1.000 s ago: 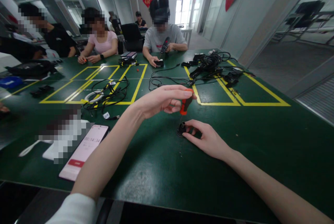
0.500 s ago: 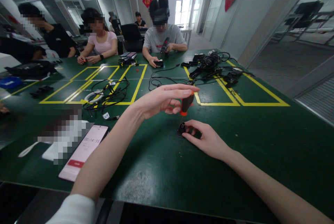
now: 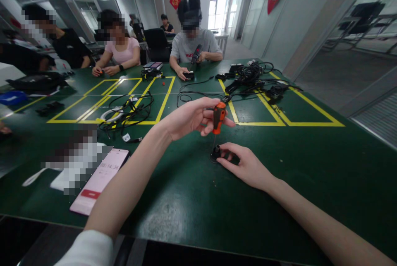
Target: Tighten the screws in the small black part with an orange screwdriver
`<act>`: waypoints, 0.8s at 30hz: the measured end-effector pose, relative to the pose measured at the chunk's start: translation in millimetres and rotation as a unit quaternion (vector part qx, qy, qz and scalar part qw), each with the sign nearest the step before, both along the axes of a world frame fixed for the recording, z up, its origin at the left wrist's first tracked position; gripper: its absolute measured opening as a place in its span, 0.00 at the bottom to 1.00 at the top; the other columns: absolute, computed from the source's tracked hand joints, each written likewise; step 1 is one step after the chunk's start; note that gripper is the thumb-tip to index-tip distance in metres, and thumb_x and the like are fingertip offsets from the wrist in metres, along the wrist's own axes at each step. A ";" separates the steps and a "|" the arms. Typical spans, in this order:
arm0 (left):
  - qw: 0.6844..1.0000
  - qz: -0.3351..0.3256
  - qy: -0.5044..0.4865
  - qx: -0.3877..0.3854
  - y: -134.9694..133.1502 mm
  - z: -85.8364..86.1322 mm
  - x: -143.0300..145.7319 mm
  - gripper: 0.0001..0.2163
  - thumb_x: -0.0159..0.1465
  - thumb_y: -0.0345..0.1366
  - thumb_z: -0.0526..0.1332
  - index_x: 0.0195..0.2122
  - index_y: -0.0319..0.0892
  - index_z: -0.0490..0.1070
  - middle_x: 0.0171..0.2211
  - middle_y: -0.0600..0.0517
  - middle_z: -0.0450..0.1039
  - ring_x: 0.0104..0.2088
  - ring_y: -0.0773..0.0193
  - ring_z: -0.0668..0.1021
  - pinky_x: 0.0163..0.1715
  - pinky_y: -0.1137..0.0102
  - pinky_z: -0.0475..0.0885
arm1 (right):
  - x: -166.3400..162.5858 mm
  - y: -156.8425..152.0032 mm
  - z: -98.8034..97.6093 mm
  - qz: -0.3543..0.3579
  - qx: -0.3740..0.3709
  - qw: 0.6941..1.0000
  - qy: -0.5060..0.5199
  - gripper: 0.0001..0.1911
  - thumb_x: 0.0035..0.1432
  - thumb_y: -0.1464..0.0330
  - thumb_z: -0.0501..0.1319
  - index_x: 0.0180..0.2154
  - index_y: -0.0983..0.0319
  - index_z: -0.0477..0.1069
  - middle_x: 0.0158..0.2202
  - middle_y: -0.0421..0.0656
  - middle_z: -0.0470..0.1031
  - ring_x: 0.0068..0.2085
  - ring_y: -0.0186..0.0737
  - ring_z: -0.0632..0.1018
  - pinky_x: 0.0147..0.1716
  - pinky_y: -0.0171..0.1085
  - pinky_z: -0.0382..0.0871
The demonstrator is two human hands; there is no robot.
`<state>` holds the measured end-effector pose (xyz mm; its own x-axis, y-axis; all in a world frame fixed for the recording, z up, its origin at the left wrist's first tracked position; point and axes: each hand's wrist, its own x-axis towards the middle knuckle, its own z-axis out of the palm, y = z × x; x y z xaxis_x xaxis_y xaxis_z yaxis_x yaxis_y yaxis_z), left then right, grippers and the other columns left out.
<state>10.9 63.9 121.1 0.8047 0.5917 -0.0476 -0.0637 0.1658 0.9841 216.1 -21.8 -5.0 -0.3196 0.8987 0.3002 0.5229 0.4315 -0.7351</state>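
Observation:
My left hand (image 3: 195, 119) has its fingers around the orange and black handle of a screwdriver (image 3: 219, 118), which stands nearly upright. The thin shaft runs down to a small black round-based part (image 3: 215, 154) on the green table (image 3: 173, 204). My right hand (image 3: 240, 160) pinches this part from the right between thumb and fingers, keeping it against the tabletop. Where the screwdriver's tip meets the part is too small to make out.
A phone showing a timer (image 3: 101, 181) lies left of my left forearm. Beyond it are coiled black cables (image 3: 136, 109). A cable heap (image 3: 251, 73) sits at the far right. Across the table, a person in grey (image 3: 197, 44) works with a power screwdriver (image 3: 196, 54).
My left hand's fingers have shifted on the screwdriver, from over its top to around its side, baring more of the orange handle. My right hand and the black part stay put.

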 end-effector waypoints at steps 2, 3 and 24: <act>1.000 0.005 0.007 0.004 -0.5 0.4 -0.3 0.17 0.65 0.48 0.64 0.41 0.36 0.74 0.38 0.44 0.81 0.23 0.72 0.69 0.22 0.73 0.62 | 0.2 0.0 -0.7 -0.002 -0.001 1.000 0.003 0.10 0.64 0.67 0.63 0.46 0.61 0.77 0.39 0.45 0.82 0.35 0.41 0.79 0.34 0.39 0.77; 1.000 0.007 0.009 0.008 -1.2 0.9 -0.4 0.19 0.64 0.49 0.65 0.43 0.36 0.75 0.37 0.45 0.81 0.23 0.72 0.69 0.21 0.74 0.61 | 0.2 0.0 -0.9 -0.002 -0.002 1.000 0.003 0.10 0.64 0.67 0.63 0.47 0.61 0.77 0.40 0.46 0.82 0.35 0.41 0.79 0.34 0.39 0.77; 1.000 0.008 -0.005 0.007 -0.5 -0.6 0.1 0.20 0.64 0.52 0.65 0.39 0.38 0.71 0.41 0.41 0.82 0.22 0.72 0.71 0.23 0.74 0.64 | -0.4 -0.7 3.5 0.000 -0.020 1.000 -0.002 0.10 0.64 0.66 0.63 0.46 0.60 0.77 0.41 0.47 0.82 0.37 0.43 0.80 0.33 0.40 0.78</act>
<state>11.0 63.4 120.6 0.7953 0.6054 -0.0312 -0.0764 0.1512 0.9855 215.7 -22.6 -1.5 -0.3203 0.9104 0.2619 0.5263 0.4008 -0.7499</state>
